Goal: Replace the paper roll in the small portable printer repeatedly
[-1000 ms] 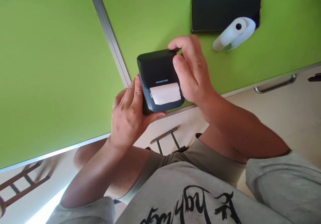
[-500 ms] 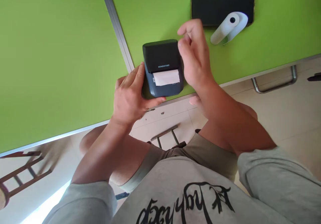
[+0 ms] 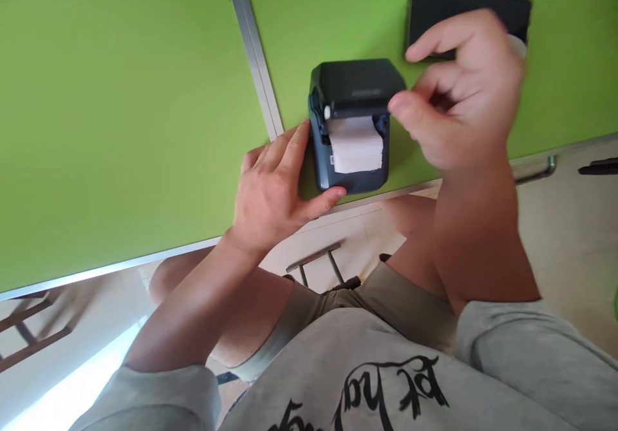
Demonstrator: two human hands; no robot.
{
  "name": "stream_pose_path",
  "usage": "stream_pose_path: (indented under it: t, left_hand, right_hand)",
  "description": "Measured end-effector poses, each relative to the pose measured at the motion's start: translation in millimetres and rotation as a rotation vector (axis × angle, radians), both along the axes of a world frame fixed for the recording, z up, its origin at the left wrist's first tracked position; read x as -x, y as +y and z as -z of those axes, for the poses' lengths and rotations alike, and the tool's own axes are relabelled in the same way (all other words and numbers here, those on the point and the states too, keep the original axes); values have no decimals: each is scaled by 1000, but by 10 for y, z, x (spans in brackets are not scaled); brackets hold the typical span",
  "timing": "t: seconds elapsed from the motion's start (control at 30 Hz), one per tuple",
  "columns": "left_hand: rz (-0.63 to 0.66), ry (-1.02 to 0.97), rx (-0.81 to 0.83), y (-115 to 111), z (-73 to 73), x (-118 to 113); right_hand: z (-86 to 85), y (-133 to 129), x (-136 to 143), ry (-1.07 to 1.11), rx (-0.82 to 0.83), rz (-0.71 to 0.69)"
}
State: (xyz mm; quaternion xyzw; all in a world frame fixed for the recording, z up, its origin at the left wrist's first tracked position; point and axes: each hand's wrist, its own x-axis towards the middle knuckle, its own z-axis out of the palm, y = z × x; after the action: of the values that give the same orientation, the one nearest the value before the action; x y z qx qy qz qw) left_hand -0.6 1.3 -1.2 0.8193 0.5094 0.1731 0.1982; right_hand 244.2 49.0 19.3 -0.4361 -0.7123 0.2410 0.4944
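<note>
An indoor room has the look of a casual work or study space, though whether it belongs to a home, office or classroom cannot be told. A bright green tabletop (image 3: 145, 96), crossed by a metal strip (image 3: 255, 57), carries a compact printer (image 3: 357, 83) and a phone (image 3: 444, 9) above a pale tiled floor (image 3: 570, 244). Wooden rungs (image 3: 36, 344) show at left; the person seated there wears a T-shirt (image 3: 347, 347) and shorts (image 3: 415, 302).
</note>
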Motion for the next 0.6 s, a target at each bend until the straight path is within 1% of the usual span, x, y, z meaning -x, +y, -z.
stream_pose_path:
  t: [0.13,0.2,0.23,0.3,0.37,0.43,0.5,0.6]
  left_hand:
    - [2,-5,-7,-7,1,2]
    - [1,-14,-22,-11,-5,1]
    - [4,-20,-26,-12,-8,-2]
    - [8,-33,-31,-14,-12,-7]
    - [6,-44,-32,-15,-12,-14]
    - [3,-50,-36,-14,-7,-18]
    - [4,-52,-42,-13,-1,-18]
    - [8,-50,-45,-12,4,-14]
  right_hand:
    - [-97,35,188,97,-86,112]
    - [-112,48,236,92,-100,146]
    - [-120,53,246,45,-88,153]
    - [-152,61,249,-153,-23,130]
    - [-217,65,251,-434,110,96]
    - [-311,68,267,-682,268,101]
    - [-417,77,298,-838,389,102]
    - [-545,113,345,-982,462,3]
